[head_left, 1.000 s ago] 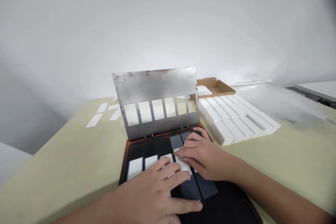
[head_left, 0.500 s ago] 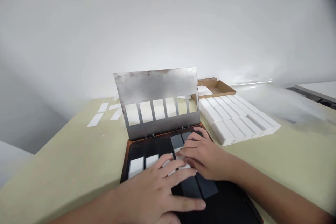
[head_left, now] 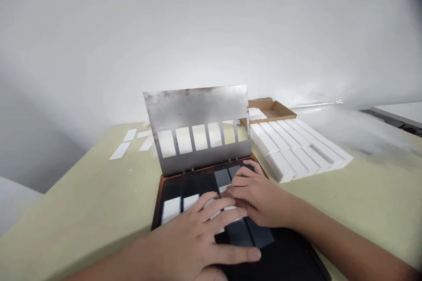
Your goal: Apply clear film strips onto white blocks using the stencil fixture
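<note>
A black fixture tray (head_left: 173, 189) lies in front of me with its metal frame (head_left: 198, 107) raised on hinges, rectangular windows cut through it. White rectangular pieces (head_left: 171, 210) sit side by side in the tray, some partly under my fingers. My left hand (head_left: 211, 232) is spread palm down over them, its fingertips reaching a white piece in the middle and its thumb stretched over the black surface. From the right, my right hand (head_left: 252, 191) rests on the same area with bent, parted fingers. Its index fingertip and thumb tip are partly hidden around that piece.
To the right lie rows of white blocks (head_left: 296, 149) in a stack. Behind them stands an open cardboard box (head_left: 280, 109) with white pieces inside. Several loose white strips (head_left: 120, 150) are on the yellowish table (head_left: 82, 202) at left. Clear plastic film (head_left: 362, 131) lies at far right.
My left thumb and fingers have shifted very slightly to the right. My right hand has hardly moved, and the frame and tray stay in place.
</note>
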Demonstrator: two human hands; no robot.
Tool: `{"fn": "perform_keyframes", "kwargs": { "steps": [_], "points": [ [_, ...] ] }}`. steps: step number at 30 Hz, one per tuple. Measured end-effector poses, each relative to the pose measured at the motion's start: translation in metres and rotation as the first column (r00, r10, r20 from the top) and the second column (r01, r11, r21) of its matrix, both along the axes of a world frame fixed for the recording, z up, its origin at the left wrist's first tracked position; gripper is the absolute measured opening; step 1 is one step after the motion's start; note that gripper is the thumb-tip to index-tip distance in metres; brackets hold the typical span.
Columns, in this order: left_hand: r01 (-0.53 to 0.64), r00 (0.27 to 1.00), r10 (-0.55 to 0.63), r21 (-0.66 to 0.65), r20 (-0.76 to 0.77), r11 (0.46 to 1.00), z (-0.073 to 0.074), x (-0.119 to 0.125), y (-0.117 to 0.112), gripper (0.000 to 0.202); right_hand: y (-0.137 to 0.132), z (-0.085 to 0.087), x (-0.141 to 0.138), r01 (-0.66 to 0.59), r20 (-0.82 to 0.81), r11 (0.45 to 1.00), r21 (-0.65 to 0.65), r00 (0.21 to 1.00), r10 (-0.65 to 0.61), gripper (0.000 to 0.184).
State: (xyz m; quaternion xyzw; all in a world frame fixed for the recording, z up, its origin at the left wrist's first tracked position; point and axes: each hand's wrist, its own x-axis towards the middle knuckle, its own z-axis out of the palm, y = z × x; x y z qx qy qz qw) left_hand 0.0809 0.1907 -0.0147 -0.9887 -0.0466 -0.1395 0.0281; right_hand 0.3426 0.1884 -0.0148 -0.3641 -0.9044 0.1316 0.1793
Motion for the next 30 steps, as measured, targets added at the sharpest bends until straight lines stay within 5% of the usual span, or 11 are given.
{"fn": "perform_keyframes", "kwargs": {
  "steps": [3, 6, 9, 12, 15, 20, 23, 27, 30],
  "points": [
    [-0.035, 0.997, 0.035, -0.001, 0.075, 0.999, -0.0033, -0.0025, -0.0005, 0.076, -0.0003, -0.0002, 0.0017, -0.030, -0.035, 1.000, -0.008, 0.999, 0.029, 0.024],
    [-0.068, 0.976, 0.064, 0.013, 0.208, 0.998, -0.0033, -0.0029, -0.0014, 0.051, -0.0001, -0.0028, 0.0029, -0.081, -0.065, 0.997, 0.001, 0.995, 0.081, 0.064],
    [-0.034, 0.966, 0.026, 0.026, 0.257, 0.999, -0.0007, -0.0010, -0.0037, 0.026, 0.0000, -0.0045, 0.0038, -0.098, -0.048, 0.995, 0.002, 0.994, 0.098, 0.081],
    [0.092, 0.969, -0.109, 0.087, 0.220, 0.992, 0.0010, 0.0013, -0.0068, 0.016, -0.0008, -0.0031, 0.0037, -0.074, -0.017, 0.997, -0.013, 0.997, 0.074, 0.075],
    [0.153, 0.977, -0.167, 0.109, 0.134, 0.982, 0.0002, 0.0029, -0.0089, 0.027, -0.0030, -0.0004, 0.0016, -0.032, 0.007, 0.999, -0.026, 0.999, 0.032, 0.061],
    [-0.051, 0.998, 0.052, -0.030, 0.039, 0.998, -0.0043, 0.0037, -0.0071, 0.053, -0.0049, 0.0007, -0.0045, 0.028, 0.018, 0.999, -0.023, 0.999, -0.028, 0.037],
    [-0.146, 0.987, 0.150, -0.063, 0.056, 0.987, -0.0066, 0.0024, -0.0054, 0.047, -0.0034, 0.0010, -0.0047, 0.045, -0.009, 0.999, -0.018, 0.999, -0.046, 0.032],
    [-0.187, 0.977, 0.192, -0.055, 0.094, 0.981, -0.0080, 0.0013, -0.0053, 0.038, -0.0020, 0.0019, -0.0004, 0.025, -0.040, 0.999, -0.039, 0.999, -0.026, 0.034],
    [-0.213, 0.970, 0.218, -0.058, 0.110, 0.975, -0.0082, 0.0021, -0.0056, 0.033, -0.0020, 0.0005, 0.0021, -0.008, -0.050, 0.999, -0.040, 0.999, 0.006, 0.059]
  ]
}}
